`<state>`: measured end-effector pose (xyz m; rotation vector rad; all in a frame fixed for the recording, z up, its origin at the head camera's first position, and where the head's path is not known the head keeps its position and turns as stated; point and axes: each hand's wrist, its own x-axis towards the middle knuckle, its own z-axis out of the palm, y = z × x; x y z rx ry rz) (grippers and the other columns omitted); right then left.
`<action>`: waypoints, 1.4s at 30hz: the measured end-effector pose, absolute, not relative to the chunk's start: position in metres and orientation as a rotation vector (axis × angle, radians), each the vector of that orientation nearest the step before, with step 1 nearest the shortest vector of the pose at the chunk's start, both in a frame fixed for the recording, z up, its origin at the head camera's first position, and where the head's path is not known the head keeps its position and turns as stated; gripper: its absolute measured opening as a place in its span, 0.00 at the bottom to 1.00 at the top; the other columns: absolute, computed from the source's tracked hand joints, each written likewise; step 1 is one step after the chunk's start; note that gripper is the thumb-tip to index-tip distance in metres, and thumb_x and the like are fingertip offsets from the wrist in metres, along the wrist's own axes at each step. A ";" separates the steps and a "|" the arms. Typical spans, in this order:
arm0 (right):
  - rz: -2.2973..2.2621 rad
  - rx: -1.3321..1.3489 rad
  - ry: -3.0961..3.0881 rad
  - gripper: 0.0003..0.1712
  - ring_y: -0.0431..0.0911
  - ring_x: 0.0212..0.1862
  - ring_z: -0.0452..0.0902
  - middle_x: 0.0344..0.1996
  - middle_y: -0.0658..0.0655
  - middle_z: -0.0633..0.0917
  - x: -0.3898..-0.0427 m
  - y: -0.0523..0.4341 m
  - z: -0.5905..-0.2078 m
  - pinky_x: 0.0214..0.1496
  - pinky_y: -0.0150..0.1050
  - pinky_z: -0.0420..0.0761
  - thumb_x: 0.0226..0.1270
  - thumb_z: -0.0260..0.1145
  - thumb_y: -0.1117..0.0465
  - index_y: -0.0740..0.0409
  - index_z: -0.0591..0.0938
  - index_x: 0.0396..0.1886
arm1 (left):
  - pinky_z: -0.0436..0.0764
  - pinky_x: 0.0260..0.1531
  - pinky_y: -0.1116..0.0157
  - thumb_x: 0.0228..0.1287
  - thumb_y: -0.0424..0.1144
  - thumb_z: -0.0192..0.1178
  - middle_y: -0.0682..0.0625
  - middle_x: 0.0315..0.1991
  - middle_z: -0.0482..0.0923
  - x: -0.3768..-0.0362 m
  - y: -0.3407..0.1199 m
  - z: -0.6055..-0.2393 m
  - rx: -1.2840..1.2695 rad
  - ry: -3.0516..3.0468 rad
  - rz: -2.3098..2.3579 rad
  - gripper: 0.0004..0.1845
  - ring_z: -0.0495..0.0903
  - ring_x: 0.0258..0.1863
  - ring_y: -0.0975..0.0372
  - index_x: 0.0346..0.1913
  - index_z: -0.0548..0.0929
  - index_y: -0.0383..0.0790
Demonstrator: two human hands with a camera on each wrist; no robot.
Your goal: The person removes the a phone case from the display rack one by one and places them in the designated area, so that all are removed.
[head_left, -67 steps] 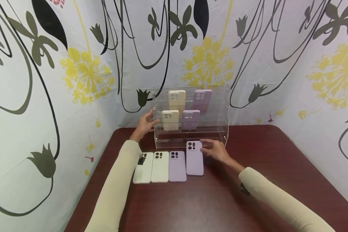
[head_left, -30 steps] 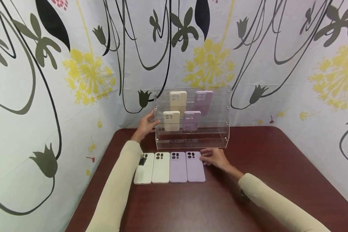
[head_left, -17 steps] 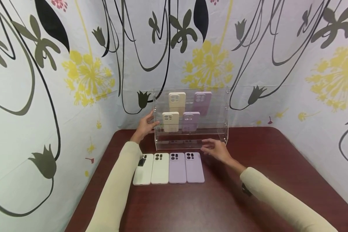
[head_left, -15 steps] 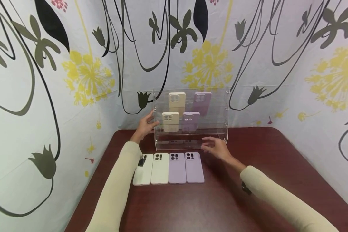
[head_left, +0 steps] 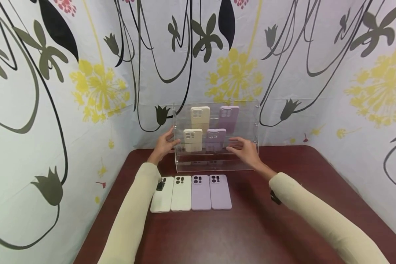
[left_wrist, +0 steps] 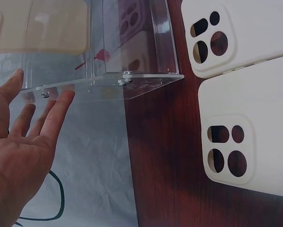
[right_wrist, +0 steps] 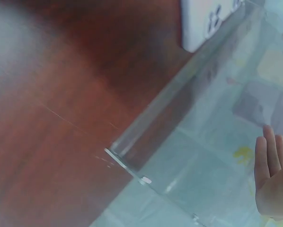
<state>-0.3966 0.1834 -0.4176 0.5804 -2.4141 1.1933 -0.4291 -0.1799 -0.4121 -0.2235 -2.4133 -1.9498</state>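
Observation:
A clear acrylic display rack point(head_left: 217, 157) stands at the back of the table. On its tiers lean cream phone cases, one upper point(head_left: 200, 116) and one lower point(head_left: 193, 140), and purple ones, one upper point(head_left: 228, 119) and one lower point(head_left: 216, 139). My left hand point(head_left: 164, 146) touches the rack's left side panel with straight fingers point(left_wrist: 57, 118). Just right of the lower purple case, my right hand point(head_left: 247, 151) hovers before the rack, fingers extended, holding nothing. Flat on the table lie two white phone cases point(head_left: 181, 194) and two purple ones point(head_left: 201, 194) side by side.
The dark red wooden table point(head_left: 198, 238) extends in front of the row and to both sides. Behind the rack hangs a white floral-print cloth point(head_left: 283, 44), which also covers both sides. My left sleeve point(head_left: 128, 216) passes close to the leftmost white case.
My right hand has set the rightmost purple case down level with the row, let it go, and risen toward the rack's lower purple case. The left hand stays at the rack's side.

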 end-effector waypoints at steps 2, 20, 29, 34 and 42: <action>1.203 0.574 -2.397 0.24 0.56 0.44 0.91 0.45 0.63 0.91 -0.401 0.181 -0.411 0.42 0.49 0.91 0.65 0.78 0.62 0.64 0.85 0.60 | 0.81 0.60 0.41 0.75 0.35 0.64 0.40 0.81 0.58 -0.430 -0.180 -0.413 -0.223 -2.403 -1.955 0.42 0.75 0.68 0.42 0.83 0.56 0.63; 1.232 0.620 -2.341 0.25 0.59 0.50 0.89 0.50 0.68 0.89 -0.422 0.161 -0.386 0.51 0.48 0.89 0.66 0.75 0.69 0.62 0.84 0.63 | 0.80 0.61 0.40 0.74 0.34 0.64 0.39 0.79 0.61 -0.433 -0.180 -0.414 -0.246 -2.382 -1.963 0.42 0.74 0.68 0.41 0.83 0.57 0.61; 1.220 0.595 -2.340 0.19 0.58 0.50 0.89 0.48 0.66 0.90 -0.422 0.156 -0.386 0.53 0.49 0.89 0.69 0.73 0.68 0.61 0.86 0.59 | 0.80 0.61 0.40 0.75 0.34 0.64 0.39 0.79 0.60 -0.431 -0.180 -0.414 -0.242 -2.390 -1.963 0.42 0.75 0.68 0.41 0.83 0.56 0.60; 1.240 0.604 -2.317 0.18 0.58 0.51 0.89 0.48 0.66 0.89 -0.420 0.158 -0.384 0.54 0.50 0.88 0.69 0.73 0.68 0.62 0.86 0.58 | 0.81 0.60 0.41 0.74 0.35 0.64 0.39 0.79 0.61 -0.431 -0.180 -0.415 -0.241 -2.392 -1.960 0.42 0.74 0.69 0.41 0.83 0.56 0.60; 1.251 0.617 -2.279 0.17 0.58 0.50 0.89 0.48 0.67 0.89 -0.415 0.161 -0.371 0.53 0.50 0.89 0.69 0.74 0.68 0.62 0.87 0.56 | 0.81 0.60 0.42 0.75 0.35 0.64 0.39 0.80 0.60 -0.433 -0.181 -0.414 -0.236 -2.400 -1.966 0.42 0.74 0.69 0.42 0.83 0.55 0.61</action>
